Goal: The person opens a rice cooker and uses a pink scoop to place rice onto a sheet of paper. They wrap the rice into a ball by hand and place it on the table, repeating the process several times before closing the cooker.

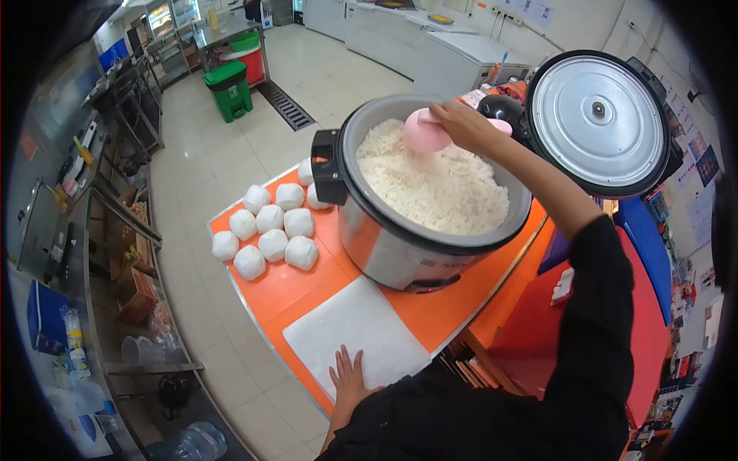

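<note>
A large rice cooker (384, 246) full of white rice (438, 192) stands on the orange table, its round lid (600, 111) tilted open at the right. My right hand (461, 127) reaches over the pot and grips a pink scoop (425, 132), which touches the rice near the far side. My left hand (350, 376) lies with fingers spread on a stack of white paper sheets (355, 330) near the table's front edge. Several white wrapped bundles (270, 218) sit in a group left of the cooker.
The orange table (296, 296) has a raised left edge. A red surface (530, 338) and a blue board (642, 246) are at the right. Metal shelving (100, 269) runs along the left. A green bin (228, 91) and white freezers (377, 38) stand farther back.
</note>
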Demonstrator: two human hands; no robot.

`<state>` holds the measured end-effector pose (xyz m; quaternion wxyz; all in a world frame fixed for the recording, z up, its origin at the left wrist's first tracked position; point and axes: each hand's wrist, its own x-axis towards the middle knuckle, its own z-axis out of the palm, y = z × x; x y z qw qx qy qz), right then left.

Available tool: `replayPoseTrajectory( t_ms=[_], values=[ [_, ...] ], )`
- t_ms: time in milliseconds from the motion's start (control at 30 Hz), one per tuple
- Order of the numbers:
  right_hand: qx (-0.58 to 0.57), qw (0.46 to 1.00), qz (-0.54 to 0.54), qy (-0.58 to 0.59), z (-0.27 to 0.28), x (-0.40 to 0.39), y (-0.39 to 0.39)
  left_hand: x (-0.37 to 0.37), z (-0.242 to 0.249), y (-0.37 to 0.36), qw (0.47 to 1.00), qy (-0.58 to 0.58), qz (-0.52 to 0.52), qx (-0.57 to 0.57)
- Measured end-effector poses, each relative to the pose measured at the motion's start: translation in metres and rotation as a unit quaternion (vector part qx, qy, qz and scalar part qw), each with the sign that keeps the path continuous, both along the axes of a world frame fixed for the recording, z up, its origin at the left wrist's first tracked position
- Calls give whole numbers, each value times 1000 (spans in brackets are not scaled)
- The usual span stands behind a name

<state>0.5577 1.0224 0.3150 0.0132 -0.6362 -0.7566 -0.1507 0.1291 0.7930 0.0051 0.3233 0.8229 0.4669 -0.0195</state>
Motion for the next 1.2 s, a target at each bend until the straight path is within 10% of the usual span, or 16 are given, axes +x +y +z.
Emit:
replayPoseTrajectory(
  t_ms=[267, 733, 800, 967, 1100, 1200],
  values=[
    [-88, 985, -149, -26, -21, 21, 63, 2, -3, -1, 999, 31, -8, -35],
    [-302, 940, 113, 112, -19, -24, -75, 4, -4, -2, 1000, 17, 14, 7],
    [-398, 894, -50, 197, -7, -29, -76, 2, -2, -1, 1000, 21, -4, 9],
    [-572, 807, -70, 130, -4, 11, -38, 0, -1, -4, 1000, 11, -5, 28],
    [-497, 787, -158, 329, 44, -5, -24, 0, -3, -4, 999, 18, -6, 32],
    [-241, 925, -108, 274, 27, -20, -7, 0, -1, -5, 1000, 9, 0, 30]
  ],
)
